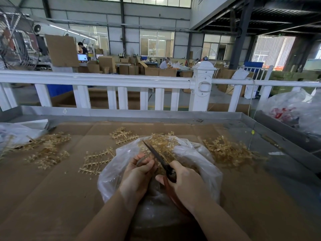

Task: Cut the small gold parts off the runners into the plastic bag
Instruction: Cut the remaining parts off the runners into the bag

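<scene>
right hand (186,184) grasping scissors (159,158); left hand (139,173) pinching a runner (141,160) over plastic bag (111,173).

Both my bare forearms rise from the bottom edge of the frame and converge toward the lower centre. My left hand (137,173) sits just left of centre, back of the hand toward me, fingers curled tight with the fingertips (147,161) bunched at the top, pinching something too small to make out. My right hand (184,181) lies just right of it, knuckles up, fingers wrapped round a handle; the thumb (160,179) reaches left toward my left hand, close to it. My right wrist bends slightly inward, my left wrist runs straight with its forearm.
</scene>
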`<state>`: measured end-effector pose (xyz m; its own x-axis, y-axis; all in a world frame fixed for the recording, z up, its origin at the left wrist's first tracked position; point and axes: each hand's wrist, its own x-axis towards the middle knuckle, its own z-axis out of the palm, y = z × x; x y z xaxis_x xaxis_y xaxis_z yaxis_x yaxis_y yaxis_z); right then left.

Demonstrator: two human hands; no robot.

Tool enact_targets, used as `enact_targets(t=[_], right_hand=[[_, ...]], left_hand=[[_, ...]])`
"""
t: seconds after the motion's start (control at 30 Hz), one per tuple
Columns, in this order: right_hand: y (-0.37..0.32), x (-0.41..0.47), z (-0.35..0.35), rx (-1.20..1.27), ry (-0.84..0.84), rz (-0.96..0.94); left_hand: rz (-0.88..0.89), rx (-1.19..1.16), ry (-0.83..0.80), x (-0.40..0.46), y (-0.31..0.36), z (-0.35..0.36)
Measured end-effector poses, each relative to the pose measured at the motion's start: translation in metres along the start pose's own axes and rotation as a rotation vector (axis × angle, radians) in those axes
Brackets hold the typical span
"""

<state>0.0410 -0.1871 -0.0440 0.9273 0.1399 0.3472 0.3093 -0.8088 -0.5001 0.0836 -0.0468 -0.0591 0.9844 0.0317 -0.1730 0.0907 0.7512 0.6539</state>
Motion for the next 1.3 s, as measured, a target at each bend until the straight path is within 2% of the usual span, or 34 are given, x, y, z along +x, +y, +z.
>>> enact_targets(t=[0.17,0.3,0.4,0.5,0.7,1.03,1.3], right_hand=[[-0.004,0.000,0.002,0.027,0.181,0.010],[-0.006,0.005,0.006,0.018,0.217,0.031],[-0.005,0.005,0.011,-0.030,0.201,0.034],[-0.004,0.003,0.014,-0.048,0.220,0.018],[-0.004,-0.001,0.021,-0.132,0.281,-0.007],[-0.003,-0.003,0.022,-0.129,0.274,-0.007],[-0.002,-0.003,0.025,-0.132,0.337,0.011]], left_hand=[[-0.021,0.057,-0.123,-0.008,0.004,0.001],[-0.016,0.156,-0.248,-0.015,0.006,0.002],[0.001,0.210,-0.280,-0.015,0.006,0.002],[0.029,0.240,-0.264,-0.016,0.004,0.001],[0.097,0.325,-0.117,-0.012,-0.006,0.000],[0.126,0.167,-0.044,-0.012,-0.004,-0.001],[0.146,0.148,-0.022,-0.007,-0.006,-0.005]])
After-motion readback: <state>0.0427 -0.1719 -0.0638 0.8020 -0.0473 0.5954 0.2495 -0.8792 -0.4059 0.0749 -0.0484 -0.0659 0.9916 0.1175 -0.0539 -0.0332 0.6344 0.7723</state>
